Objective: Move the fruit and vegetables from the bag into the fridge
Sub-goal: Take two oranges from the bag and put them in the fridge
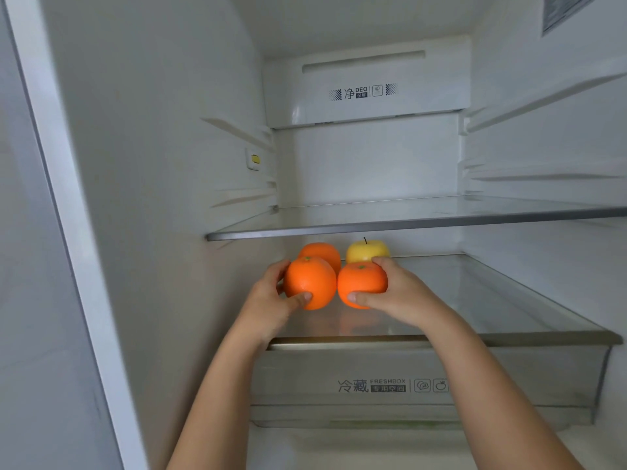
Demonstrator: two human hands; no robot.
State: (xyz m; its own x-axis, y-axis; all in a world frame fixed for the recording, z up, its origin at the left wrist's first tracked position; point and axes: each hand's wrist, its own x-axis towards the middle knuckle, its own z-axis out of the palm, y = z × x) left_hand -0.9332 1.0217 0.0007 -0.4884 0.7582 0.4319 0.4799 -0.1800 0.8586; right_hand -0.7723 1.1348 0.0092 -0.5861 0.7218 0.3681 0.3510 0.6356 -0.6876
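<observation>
Inside the open fridge, my left hand [271,300] grips an orange [310,283] and my right hand [397,293] grips a second orange [362,283]. Both fruits are side by side just above the lower glass shelf [475,300], near its left front part. Behind them a third orange [322,252] and a yellow apple [366,251] rest on the same shelf. The bag is out of view.
An upper glass shelf [407,222] spans the fridge just above the fruit. Below the lower shelf is a clear drawer marked FRESHBOX [390,385]. The fridge's left wall [152,164] and door frame [68,198] stand close to my left arm.
</observation>
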